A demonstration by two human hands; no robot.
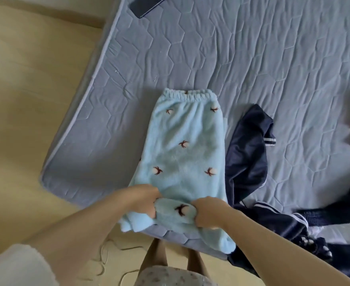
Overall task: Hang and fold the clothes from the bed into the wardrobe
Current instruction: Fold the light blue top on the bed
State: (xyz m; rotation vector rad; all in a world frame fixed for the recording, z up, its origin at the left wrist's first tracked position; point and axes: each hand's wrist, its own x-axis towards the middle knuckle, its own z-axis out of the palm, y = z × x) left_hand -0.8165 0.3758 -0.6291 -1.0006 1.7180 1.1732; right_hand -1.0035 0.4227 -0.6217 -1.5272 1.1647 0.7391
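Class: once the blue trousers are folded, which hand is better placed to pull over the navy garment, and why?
Probably the right hand: it grips the trousers on the side nearest the navy garment; the left hand is farther.

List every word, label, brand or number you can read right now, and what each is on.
No text is readable in this view.
On the mattress side, a pale mark: too blurred to read.
On the light blue fleece trousers: a repeated dark motif only, no letters.
On the navy garment: white stripes, no lettering.
On the dark flat object at the top edge: no writing visible.
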